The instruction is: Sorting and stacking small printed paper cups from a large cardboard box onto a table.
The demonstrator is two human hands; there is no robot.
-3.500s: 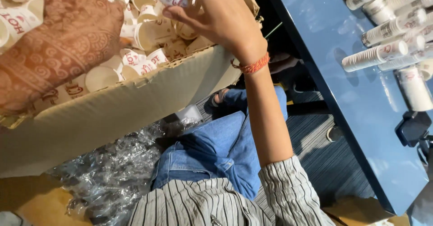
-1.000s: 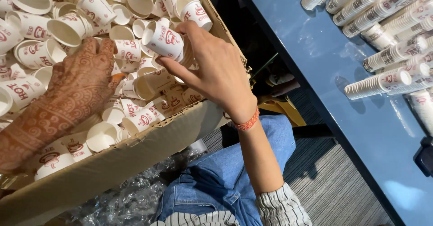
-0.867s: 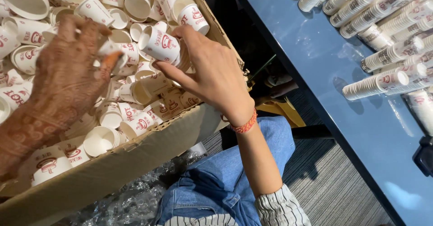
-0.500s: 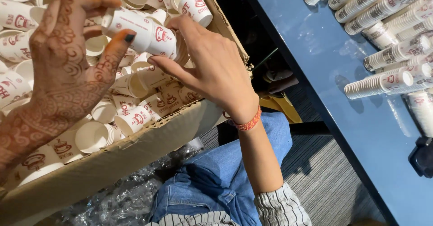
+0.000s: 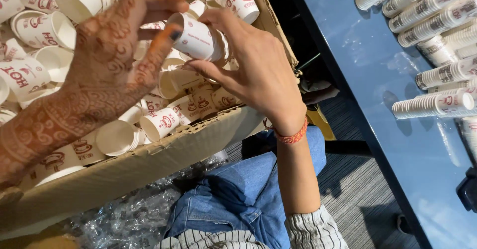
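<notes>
Both hands meet over a cardboard box [image 5: 164,157] full of loose white paper cups with red print [image 5: 159,122]. My left hand [image 5: 119,55], covered in henna patterns, pinches the rim end of a short stack of nested paper cups [image 5: 196,38]. My right hand [image 5: 253,70], with a red thread band at the wrist, grips the other end of the same stack. The stack lies sideways between the two hands, above the cups in the box.
A blue table [image 5: 377,80] stands to the right, with several long stacks of nested cups [image 5: 432,105] lying on it. Crumpled clear plastic wrap [image 5: 124,219] lies under the box by my jeans-clad knees. Striped carpet shows below the table edge.
My left hand rose from the cups in the box and met the right hand. The cup in the right hand has become a short nested stack held by both hands.
</notes>
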